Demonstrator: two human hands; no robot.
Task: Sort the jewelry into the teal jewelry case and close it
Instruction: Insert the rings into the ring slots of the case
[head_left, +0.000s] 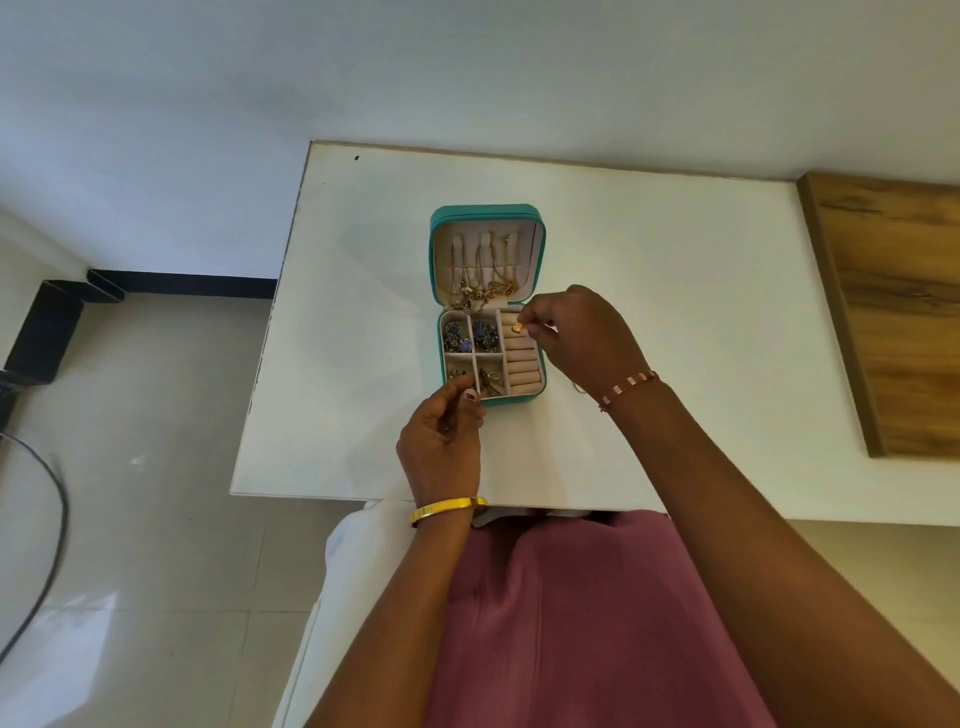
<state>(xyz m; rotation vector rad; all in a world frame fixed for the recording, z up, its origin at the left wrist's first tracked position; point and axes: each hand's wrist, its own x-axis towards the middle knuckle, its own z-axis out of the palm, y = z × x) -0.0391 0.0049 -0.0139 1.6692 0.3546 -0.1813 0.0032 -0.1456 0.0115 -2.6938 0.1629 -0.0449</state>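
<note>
The teal jewelry case (435, 270) lies open on the white table (649, 291), its lid flat towards the wall. Gold necklaces (485, 280) hang on the lid's hooks. Blue-stone earrings (470, 335) fill the upper compartments, and gold pieces (488, 382) lie in the lower ones. My right hand (587, 338) pinches a small gold ring (517, 327) over the cream ring rolls (522, 364) at the case's right side. At the case's near left corner, my left hand (441, 436) touches the rim with curled fingers; whether it holds something small is unclear.
A wooden board (893, 312) lies along the table's right side. The table's left edge drops to a tiled floor with a black cable (52, 519). A small item (576, 387) lies on the table under my right wrist.
</note>
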